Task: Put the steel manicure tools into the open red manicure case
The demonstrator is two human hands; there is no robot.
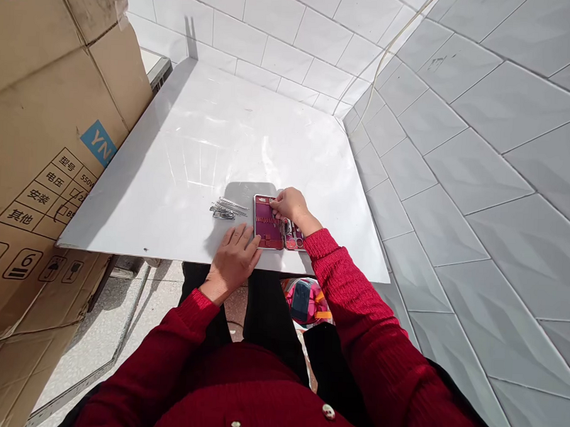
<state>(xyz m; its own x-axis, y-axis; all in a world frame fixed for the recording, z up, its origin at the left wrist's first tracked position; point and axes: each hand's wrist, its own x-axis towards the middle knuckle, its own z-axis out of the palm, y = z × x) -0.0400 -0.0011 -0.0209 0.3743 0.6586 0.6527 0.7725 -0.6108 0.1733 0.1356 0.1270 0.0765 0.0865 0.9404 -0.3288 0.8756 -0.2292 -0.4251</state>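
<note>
Steadying, apparently, the manicure case point(275, 231) from eight o'clock with our loosely spread left hand point(236, 254), we are holding our right hand point(291, 204) pinched over its one o'clock, contents unclear.

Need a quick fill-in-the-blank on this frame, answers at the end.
1. The person's ____ hand is over the open case.
2. In the picture, loose metal tools lie to the ____ of the case.
3. Both sleeves are ____.
4. The lower blue label on the cardboard box reads ____.

Missing: right; left; red; YN.
</note>
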